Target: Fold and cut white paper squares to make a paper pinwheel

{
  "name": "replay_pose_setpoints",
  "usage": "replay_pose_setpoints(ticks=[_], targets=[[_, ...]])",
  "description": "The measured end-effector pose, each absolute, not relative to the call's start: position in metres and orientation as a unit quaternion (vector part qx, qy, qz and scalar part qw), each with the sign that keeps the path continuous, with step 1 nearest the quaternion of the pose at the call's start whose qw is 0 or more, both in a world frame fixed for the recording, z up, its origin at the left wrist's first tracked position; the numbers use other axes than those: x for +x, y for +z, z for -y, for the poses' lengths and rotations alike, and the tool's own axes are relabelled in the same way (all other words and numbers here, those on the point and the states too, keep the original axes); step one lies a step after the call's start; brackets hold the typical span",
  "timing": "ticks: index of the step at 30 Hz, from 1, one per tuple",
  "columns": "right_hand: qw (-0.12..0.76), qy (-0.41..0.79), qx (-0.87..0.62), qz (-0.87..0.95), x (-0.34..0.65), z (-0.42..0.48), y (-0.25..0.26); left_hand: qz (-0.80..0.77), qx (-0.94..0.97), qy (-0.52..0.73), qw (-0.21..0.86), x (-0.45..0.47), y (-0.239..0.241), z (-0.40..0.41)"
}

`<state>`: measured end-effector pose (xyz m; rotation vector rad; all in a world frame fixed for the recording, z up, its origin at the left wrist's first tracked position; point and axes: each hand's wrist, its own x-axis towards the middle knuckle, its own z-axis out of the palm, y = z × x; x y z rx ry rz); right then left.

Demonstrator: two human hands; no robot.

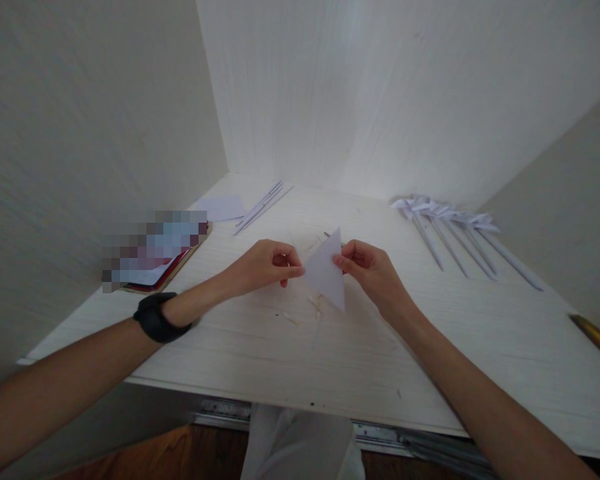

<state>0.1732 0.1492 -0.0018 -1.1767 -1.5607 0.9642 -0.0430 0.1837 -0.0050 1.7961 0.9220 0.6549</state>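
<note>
Between my hands, above the table, is a white sheet of paper folded into a triangle (pixel 329 268). My right hand (pixel 370 267) pinches its long right edge between thumb and fingers. My left hand (pixel 275 262), a black band on its wrist, pinches the triangle's left corner. On the tabletop beneath lie small scraps (pixel 316 305), and a thin dark-tipped thing (pixel 327 235) shows partly behind the paper. What the right fingers do behind the sheet is hidden.
Several paper pinwheels on rolled sticks (pixel 445 212) lie at the back right. Thin paper sticks (pixel 263 208) and flat paper (pixel 223 208) are at the back left. A blurred-out item with a red and tan edge (pixel 180 261) leans near the left wall. A gold object (pixel 597 339) lies far right.
</note>
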Motion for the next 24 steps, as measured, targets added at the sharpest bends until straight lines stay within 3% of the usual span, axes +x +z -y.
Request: replay_pose_setpoints(ticks=[24], targets=[[0.499,0.378,-0.462,0.628,0.172,-0.148,-0.003,-0.364,0.751,0.227,0.502,-0.038,0.007,-0.173]])
